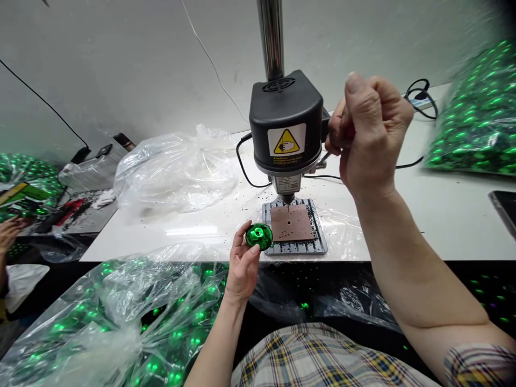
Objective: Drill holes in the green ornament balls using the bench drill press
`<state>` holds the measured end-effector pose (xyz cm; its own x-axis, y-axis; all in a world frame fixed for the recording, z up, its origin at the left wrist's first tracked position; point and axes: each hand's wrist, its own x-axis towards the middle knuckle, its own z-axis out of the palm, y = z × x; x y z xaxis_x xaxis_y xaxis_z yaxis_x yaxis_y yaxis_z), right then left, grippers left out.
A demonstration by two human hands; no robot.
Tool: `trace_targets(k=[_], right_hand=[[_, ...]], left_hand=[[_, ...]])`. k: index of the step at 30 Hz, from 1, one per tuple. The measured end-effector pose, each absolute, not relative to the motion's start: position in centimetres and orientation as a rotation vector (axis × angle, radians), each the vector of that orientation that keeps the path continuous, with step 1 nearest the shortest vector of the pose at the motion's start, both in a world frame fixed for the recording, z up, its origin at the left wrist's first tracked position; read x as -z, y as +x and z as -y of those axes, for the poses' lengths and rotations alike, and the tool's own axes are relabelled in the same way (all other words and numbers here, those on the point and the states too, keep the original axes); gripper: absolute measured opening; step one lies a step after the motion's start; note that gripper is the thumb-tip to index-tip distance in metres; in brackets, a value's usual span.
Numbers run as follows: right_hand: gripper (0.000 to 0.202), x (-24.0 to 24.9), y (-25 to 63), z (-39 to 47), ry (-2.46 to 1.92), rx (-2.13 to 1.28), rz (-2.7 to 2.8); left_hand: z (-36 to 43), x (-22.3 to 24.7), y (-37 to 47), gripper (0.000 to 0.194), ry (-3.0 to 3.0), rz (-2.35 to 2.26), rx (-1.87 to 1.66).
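A shiny green round piece (259, 236) is pinched between the thumb and fingers of my left hand (244, 266), just left of the drill press base (296, 248). My right hand (368, 126) is closed round the feed handle at the right side of the black drill press (286, 121); the fingers hide most of the handle. Below the chuck (287, 198), a brown square board (292, 223) with a small dark hole lies on the slotted metal base, and dark shavings are scattered around it.
Clear plastic bags (177, 166) lie at the back left of the white table (141, 239). A bag of green pieces (475, 118) stands at the right, another large bag (173, 322) at the front left. A dark device (503, 209) lies at the right edge. Another person's hand (8, 234) shows far left.
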<state>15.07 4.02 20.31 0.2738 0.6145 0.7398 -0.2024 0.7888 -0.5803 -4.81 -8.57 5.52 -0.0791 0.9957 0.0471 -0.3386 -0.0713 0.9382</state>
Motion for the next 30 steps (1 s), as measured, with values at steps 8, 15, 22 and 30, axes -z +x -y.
trace_targets(k=[8, 15, 22, 30], right_hand=[[0.054, -20.2, 15.0, -4.3, -0.358, -0.553, 1.166], [0.053, -20.1, 15.1, -4.4, -0.398, -0.564, 1.189], [0.052, -20.3, 15.2, -3.9, -0.423, -0.563, 1.199], [0.05, -20.2, 15.0, -4.6, -0.4, -0.589, 1.171]], left_hand=[[8.5, -6.5, -3.5, 0.048, 0.81, -0.934, -1.328], [8.6, -7.0, -3.2, 0.044, 0.653, -0.87, -1.264], [8.8, -6.7, -2.5, 0.044, 0.575, -0.908, -1.247], [8.6, -7.3, -1.8, 0.036, 0.443, -0.931, -1.272]])
